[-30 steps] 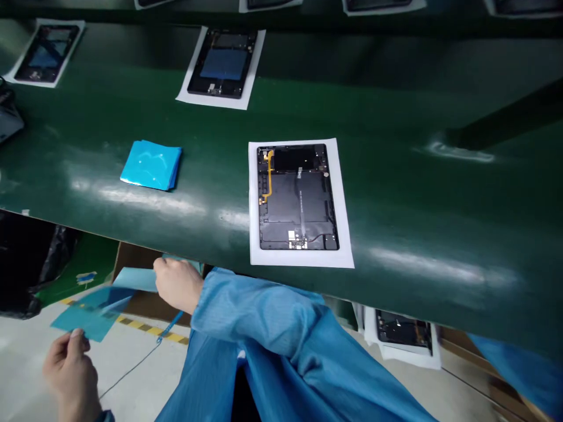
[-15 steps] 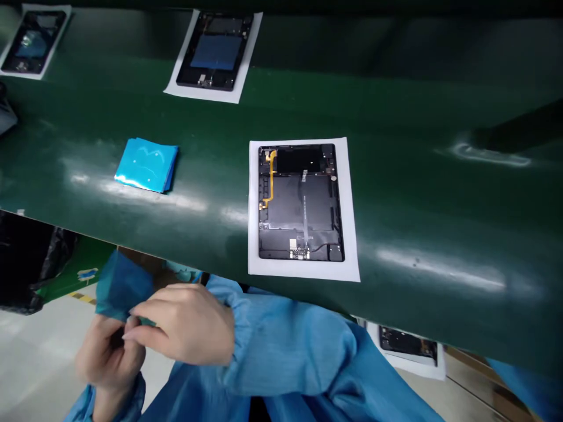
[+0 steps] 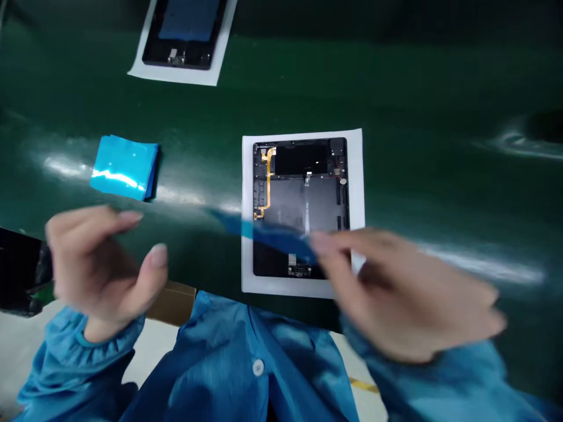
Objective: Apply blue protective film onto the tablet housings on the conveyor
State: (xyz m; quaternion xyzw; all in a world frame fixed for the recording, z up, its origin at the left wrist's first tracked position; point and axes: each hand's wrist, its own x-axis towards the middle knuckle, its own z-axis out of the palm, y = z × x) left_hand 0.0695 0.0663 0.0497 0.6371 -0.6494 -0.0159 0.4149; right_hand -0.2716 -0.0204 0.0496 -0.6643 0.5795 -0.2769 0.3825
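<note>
An open black tablet chassis (image 3: 303, 193) with a yellow flex cable lies on a white sheet (image 3: 357, 170) on the green belt (image 3: 440, 193). My right hand (image 3: 400, 293), blurred by motion, pinches a blue film strip (image 3: 259, 231) that stretches left over the chassis's lower part. My left hand (image 3: 99, 264) hovers at the belt's near edge with its fingers curled apart and nothing in them. A stack of bright blue film pieces (image 3: 124, 167) lies on the belt just beyond my left hand.
A second tablet chassis on white paper (image 3: 182, 41) sits farther back on the belt. A cardboard box (image 3: 173, 302) shows below the belt's near edge, and a dark bag (image 3: 17, 269) at the left. My blue sleeves fill the bottom.
Both hands rose from below the belt edge. My right hand swept right with the blue film over the chassis, and my left hand let go and opened. The view shifted nearer and downward.
</note>
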